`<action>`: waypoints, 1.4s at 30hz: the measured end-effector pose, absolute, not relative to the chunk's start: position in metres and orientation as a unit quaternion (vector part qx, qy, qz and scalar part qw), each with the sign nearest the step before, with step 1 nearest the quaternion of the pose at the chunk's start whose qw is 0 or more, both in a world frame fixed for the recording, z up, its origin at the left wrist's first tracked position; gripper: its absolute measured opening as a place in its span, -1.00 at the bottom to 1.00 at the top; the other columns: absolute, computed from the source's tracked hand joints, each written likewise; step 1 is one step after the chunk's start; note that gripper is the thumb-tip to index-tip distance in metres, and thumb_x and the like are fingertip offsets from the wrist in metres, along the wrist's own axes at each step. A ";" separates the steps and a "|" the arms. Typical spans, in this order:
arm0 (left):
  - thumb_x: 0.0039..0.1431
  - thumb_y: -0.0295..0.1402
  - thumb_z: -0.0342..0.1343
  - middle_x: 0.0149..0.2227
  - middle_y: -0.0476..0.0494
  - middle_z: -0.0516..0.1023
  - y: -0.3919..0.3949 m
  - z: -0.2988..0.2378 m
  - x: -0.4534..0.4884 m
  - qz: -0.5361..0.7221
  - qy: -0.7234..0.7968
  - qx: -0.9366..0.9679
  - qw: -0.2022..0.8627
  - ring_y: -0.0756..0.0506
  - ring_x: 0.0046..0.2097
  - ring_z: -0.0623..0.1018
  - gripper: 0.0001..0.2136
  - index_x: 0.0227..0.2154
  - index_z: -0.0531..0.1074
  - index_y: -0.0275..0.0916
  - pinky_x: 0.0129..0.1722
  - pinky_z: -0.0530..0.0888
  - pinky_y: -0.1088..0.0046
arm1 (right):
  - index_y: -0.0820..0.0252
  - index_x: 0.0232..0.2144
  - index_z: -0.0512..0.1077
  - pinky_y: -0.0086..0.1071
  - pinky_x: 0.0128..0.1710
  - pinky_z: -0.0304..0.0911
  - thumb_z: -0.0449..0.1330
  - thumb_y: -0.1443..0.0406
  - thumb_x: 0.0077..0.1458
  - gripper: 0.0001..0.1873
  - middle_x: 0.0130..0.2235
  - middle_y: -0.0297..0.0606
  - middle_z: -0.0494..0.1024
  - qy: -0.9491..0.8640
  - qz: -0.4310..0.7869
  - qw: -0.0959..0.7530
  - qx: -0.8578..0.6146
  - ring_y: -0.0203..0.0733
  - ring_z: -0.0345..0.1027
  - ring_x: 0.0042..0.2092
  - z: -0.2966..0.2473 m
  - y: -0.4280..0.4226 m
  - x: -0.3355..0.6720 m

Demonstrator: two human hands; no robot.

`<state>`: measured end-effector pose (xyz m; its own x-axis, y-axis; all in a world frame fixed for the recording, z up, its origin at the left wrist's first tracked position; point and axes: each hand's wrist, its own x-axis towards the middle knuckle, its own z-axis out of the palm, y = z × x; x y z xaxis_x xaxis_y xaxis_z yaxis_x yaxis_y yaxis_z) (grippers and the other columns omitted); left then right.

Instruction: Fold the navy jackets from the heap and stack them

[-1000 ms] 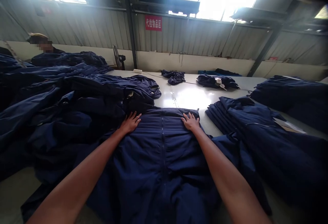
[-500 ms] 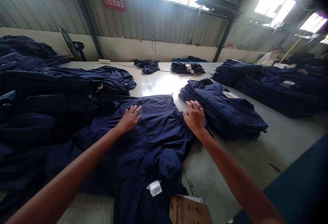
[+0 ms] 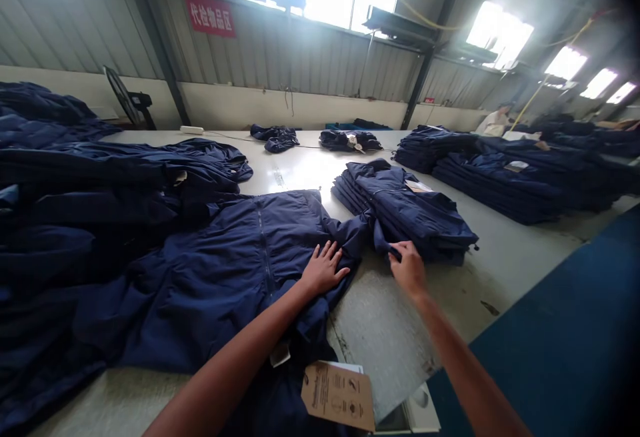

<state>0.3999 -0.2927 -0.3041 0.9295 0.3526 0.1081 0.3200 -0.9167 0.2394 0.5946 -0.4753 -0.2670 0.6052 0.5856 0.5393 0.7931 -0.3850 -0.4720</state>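
Note:
A navy zip-up jacket (image 3: pixel 220 250) lies spread on the table in front of me, its zipper running down the middle. My left hand (image 3: pixel 324 269) rests flat on the jacket, right of the zipper, with its fingers spread. At the jacket's right side, my right hand (image 3: pixel 409 268) pinches the end of a sleeve (image 3: pixel 383 237) and holds it out over the table. A brown cardboard hang tag (image 3: pixel 339 394) lies at the near end of the jacket, close to a small white label (image 3: pixel 280 355) partly behind my left forearm.
A folded stack of navy jackets (image 3: pixel 400 204) stands just beyond my right hand. Larger stacks (image 3: pixel 515 170) lie farther right, and loose navy garments (image 3: pixel 100 204) are heaped on the left. A black fan (image 3: pixel 125 97) stands at the back; a person (image 3: pixel 494 121) is far off at right.
My left hand has moved right across the zipper onto the jacket's right half. My right hand has come nearer and closed on the sleeve, pulling it outward. The view has shifted slightly right.

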 end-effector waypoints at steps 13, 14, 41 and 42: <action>0.46 0.02 -0.06 0.48 -0.27 0.15 -0.287 -0.307 0.401 0.114 0.178 0.971 0.108 -0.30 0.51 0.09 -0.38 0.40 0.28 -0.26 0.47 0.04 -0.07 | 0.15 -0.02 0.59 -0.01 0.21 0.15 0.10 0.32 0.36 -0.71 0.14 0.00 0.47 -0.499 -0.433 0.133 -0.739 0.10 0.28 0.19 -0.073 -0.483 0.766; 0.45 0.01 -0.05 0.48 -0.26 0.16 -0.286 -0.308 0.401 0.119 0.178 0.971 0.109 -0.30 0.51 0.10 -0.39 0.40 0.27 -0.24 0.47 0.05 -0.07 | 0.15 0.03 0.57 0.03 0.24 0.11 0.10 0.32 0.36 -0.69 0.17 0.02 0.45 -0.498 -0.425 0.107 -0.748 0.12 0.25 0.22 -0.077 -0.484 0.777; 0.43 0.03 -0.04 0.47 -0.25 0.20 -0.284 -0.316 0.402 0.149 0.172 0.963 0.146 -0.32 0.50 0.11 -0.41 0.39 0.29 -0.13 0.47 0.00 -0.08 | 0.34 -0.25 0.52 -0.09 0.00 0.32 0.39 0.26 -0.09 -0.67 -0.18 0.02 0.61 -0.230 -0.212 0.423 -0.850 -0.01 0.45 -0.14 -0.105 -0.450 0.875; 0.43 0.06 -0.05 0.47 -0.26 0.19 -0.284 -0.316 0.402 0.147 0.171 0.963 0.147 -0.32 0.51 0.11 -0.38 0.41 0.27 -0.14 0.47 0.00 -0.08 | 0.35 -0.24 0.53 -0.09 -0.03 0.34 0.38 0.24 -0.07 -0.66 -0.20 0.02 0.62 -0.251 -0.213 0.427 -0.842 0.00 0.46 -0.16 -0.104 -0.446 0.871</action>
